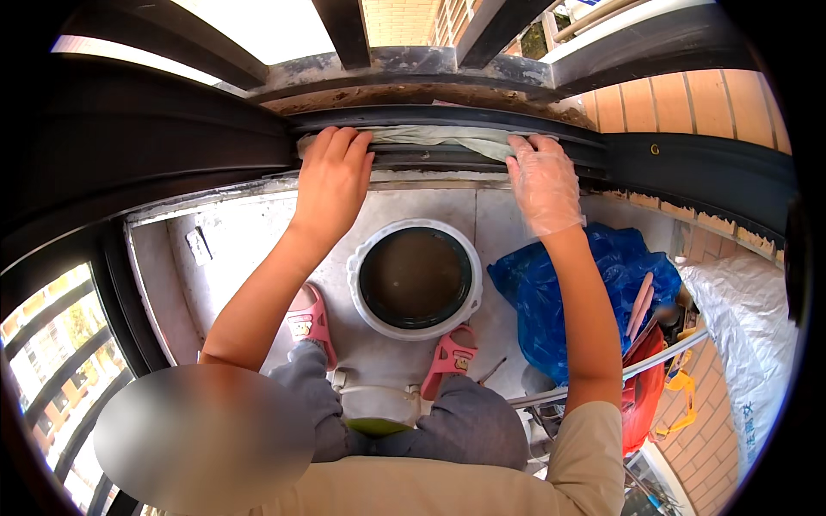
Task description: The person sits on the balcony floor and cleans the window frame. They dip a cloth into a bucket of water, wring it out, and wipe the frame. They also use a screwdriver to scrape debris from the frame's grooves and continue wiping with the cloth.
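A pale grey-green cloth (439,135) lies stretched along the dark window track (426,157) in front of me. My left hand (331,181), which looks bare, has its fingers curled over the cloth's left end. At the other end my right hand (548,182), in a clear plastic glove, grips the cloth with bent fingers and presses it against the track. Below and between my forearms stands a round basin with a white rim (355,279), holding murky brown water (415,273).
Dark metal bars (344,34) rise beyond the track. To the right are a crumpled blue plastic bag (594,284), a red bag (644,400) and a white woven sack (744,327). My feet, in pink slippers (311,327), flank the basin on the pale tiled floor (249,249).
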{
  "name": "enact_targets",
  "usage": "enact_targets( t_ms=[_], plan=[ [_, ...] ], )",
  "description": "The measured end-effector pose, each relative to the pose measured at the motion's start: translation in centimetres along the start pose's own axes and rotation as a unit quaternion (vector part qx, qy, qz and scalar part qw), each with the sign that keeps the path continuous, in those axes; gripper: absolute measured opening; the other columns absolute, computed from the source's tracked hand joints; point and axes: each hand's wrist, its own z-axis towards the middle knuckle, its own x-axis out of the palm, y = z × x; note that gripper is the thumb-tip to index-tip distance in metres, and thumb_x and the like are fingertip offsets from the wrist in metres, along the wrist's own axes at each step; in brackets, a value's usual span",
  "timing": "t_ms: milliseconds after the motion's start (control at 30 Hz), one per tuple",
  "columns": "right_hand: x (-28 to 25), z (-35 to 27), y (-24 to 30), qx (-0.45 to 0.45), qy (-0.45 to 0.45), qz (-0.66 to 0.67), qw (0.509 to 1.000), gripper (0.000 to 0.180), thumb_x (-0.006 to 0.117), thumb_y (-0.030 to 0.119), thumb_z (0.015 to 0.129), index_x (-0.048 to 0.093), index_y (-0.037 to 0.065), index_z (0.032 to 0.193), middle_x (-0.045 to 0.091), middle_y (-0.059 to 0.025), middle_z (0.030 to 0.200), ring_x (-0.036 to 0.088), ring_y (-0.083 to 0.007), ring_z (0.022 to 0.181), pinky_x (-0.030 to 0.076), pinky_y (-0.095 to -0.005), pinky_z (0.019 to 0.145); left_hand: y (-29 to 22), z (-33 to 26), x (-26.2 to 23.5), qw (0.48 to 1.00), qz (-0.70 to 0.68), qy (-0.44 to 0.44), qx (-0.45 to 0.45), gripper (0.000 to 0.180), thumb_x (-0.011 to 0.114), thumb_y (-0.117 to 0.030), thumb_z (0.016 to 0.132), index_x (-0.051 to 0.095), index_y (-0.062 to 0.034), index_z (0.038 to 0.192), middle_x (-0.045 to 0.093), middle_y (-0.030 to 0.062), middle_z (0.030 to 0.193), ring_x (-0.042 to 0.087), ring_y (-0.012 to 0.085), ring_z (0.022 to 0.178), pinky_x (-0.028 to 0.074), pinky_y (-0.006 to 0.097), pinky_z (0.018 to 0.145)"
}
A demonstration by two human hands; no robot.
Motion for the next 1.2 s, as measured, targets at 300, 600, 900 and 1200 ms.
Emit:
enact_targets(
  t_ms=[300, 600, 900, 1200],
  plan=[
    [-0.1, 0.3, 1.1, 0.034, 0.022, -0.06, 0.997, 0.032, 0.062, 0.027, 0.084, 0.064, 0.009, 0.111, 0.058, -0.0193, 0.105, 0.053, -0.0353, 0.103, 0.045, -0.0443, 0.086, -0.7, -1.3, -0.6, 0.998, 0.038, 0.013, -0.039, 0.028, 0.065, -0.008, 0.08, 0.06, 0.0001, 0.106, 0.056, 0.0136, 0.109, 0.051, 0.0328, 0.108, 0.041, 0.043, 0.092],
    [0.6, 0.4, 0.8, 0.044, 0.045, -0.064, 0.996, 0.033, 0.059, 0.026, 0.086, 0.062, 0.007, 0.113, 0.057, -0.0218, 0.115, 0.051, -0.0375, 0.113, 0.045, -0.0443, 0.092, -0.5, -2.1, -1.8, 0.987, 0.085, 0.073, -0.114, 0.041, 0.063, -0.014, 0.082, 0.05, 0.0051, 0.116, 0.049, 0.0237, 0.122, 0.045, 0.0383, 0.116, 0.037, 0.043, 0.1],
    [-0.6, 0.5, 2.0, 0.083, 0.068, -0.064, 0.992, 0.034, 0.06, 0.026, 0.086, 0.062, 0.005, 0.112, 0.058, -0.0226, 0.115, 0.053, -0.0362, 0.111, 0.045, -0.0429, 0.092, -1.4, -1.6, -2.8, 0.972, 0.13, 0.128, -0.15, 0.048, 0.065, -0.023, 0.081, 0.049, 0.0028, 0.118, 0.048, 0.024, 0.124, 0.048, 0.0373, 0.113, 0.038, 0.047, 0.096],
    [-0.8, 1.3, 1.1, 0.088, 0.089, -0.034, 0.992, 0.028, 0.059, 0.024, 0.085, 0.065, 0.0, 0.099, 0.064, -0.0195, 0.101, 0.06, -0.0359, 0.098, 0.049, -0.0427, 0.085, -0.4, -1.6, -2.9, 0.964, 0.057, 0.126, -0.226, 0.049, 0.064, -0.026, 0.083, 0.048, 0.0033, 0.119, 0.05, 0.0268, 0.121, 0.064, 0.0374, 0.085, 0.054, 0.041, 0.069]
  ],
)
